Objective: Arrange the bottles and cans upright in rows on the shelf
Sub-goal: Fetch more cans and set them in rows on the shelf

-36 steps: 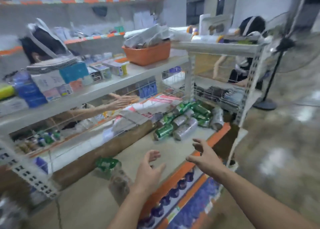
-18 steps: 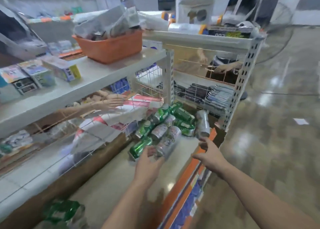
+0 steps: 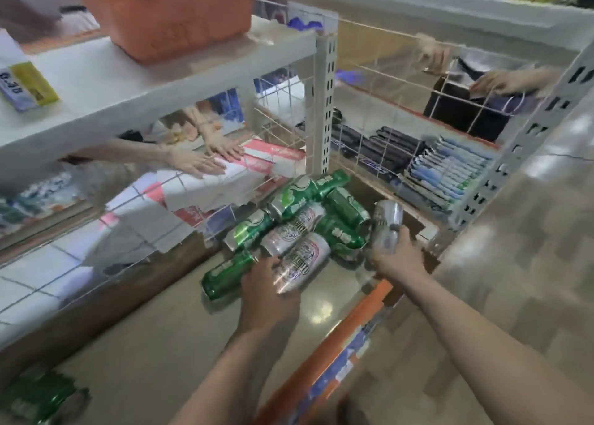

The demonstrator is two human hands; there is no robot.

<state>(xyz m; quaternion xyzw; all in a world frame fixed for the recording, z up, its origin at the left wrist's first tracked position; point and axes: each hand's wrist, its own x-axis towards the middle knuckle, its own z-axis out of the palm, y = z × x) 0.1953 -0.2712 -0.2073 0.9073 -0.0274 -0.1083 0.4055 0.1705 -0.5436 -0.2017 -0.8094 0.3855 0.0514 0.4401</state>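
Note:
Several green and silver cans lie on their sides in a heap [image 3: 308, 219] at the far right end of the beige shelf [image 3: 167, 338]. My left hand [image 3: 268, 293] rests on the nearest silver can [image 3: 303, 262] and touches a green can [image 3: 225, 272] lying beside it. My right hand [image 3: 397, 257] grips a silver can [image 3: 387, 222] that stands nearly upright at the shelf's right front corner. More green cans [image 3: 35, 395] lie blurred at the lower left.
A wire grid [image 3: 283, 103] backs the shelf; another person's hands [image 3: 205, 158] work on packets behind it. An orange basket [image 3: 167, 16] sits on the upper shelf. A white upright post [image 3: 324, 103] stands behind the heap. The orange shelf lip [image 3: 353, 325] runs along the front.
Both hands have reached forward to the heap. The left hand now lies on a silver can, and the right hand has closed around the silver can at the right corner.

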